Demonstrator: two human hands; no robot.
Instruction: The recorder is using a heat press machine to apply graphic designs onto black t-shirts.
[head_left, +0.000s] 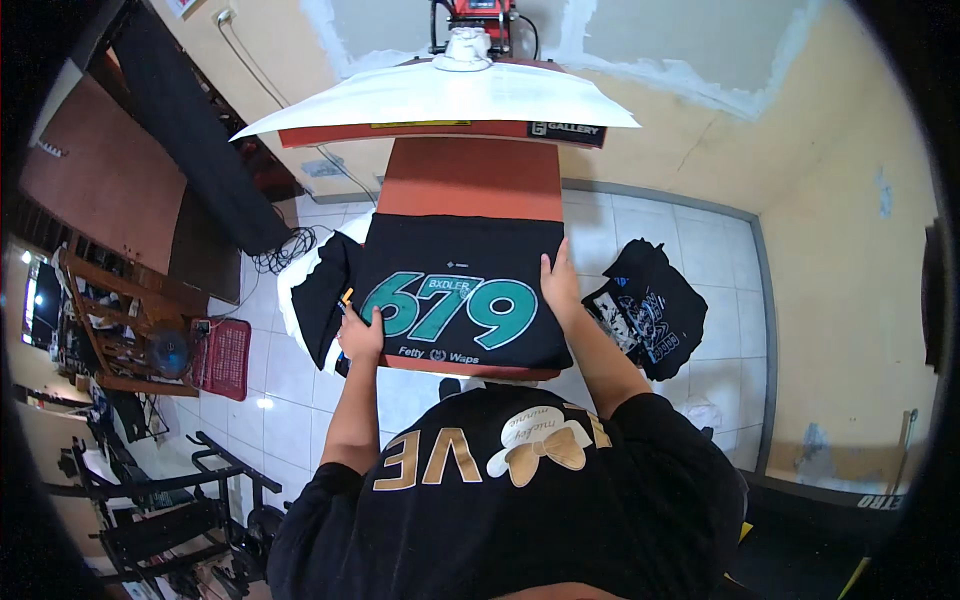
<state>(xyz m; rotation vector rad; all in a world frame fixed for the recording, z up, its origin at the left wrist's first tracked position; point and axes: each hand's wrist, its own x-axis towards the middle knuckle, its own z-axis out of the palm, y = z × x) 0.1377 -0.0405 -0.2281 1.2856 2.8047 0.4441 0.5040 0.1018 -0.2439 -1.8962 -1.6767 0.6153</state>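
A black T-shirt (460,245) with large green and white numerals and small lettering lies flat over the orange platen (473,180) of a heat press. My left hand (362,338) grips the shirt's left edge, thumb on top, with the other fingers partly hidden. Just above that hand is a small yellow-orange piece (347,297); whether I hold it cannot be made out. My right hand (562,282) rests along the shirt's right edge, fingers stretched forward and thumb apart on the fabric. Black and white cloth (318,300) hangs off the platen's left side.
Beyond the shirt, the press's raised upper plate (440,132) carries a white sheet (440,95). Dark printed shirts (655,315) lie low on the right. Leftward are a red plastic crate (221,360), coiled cables (285,250) and a black metal frame (190,500). Walls stand behind and right.
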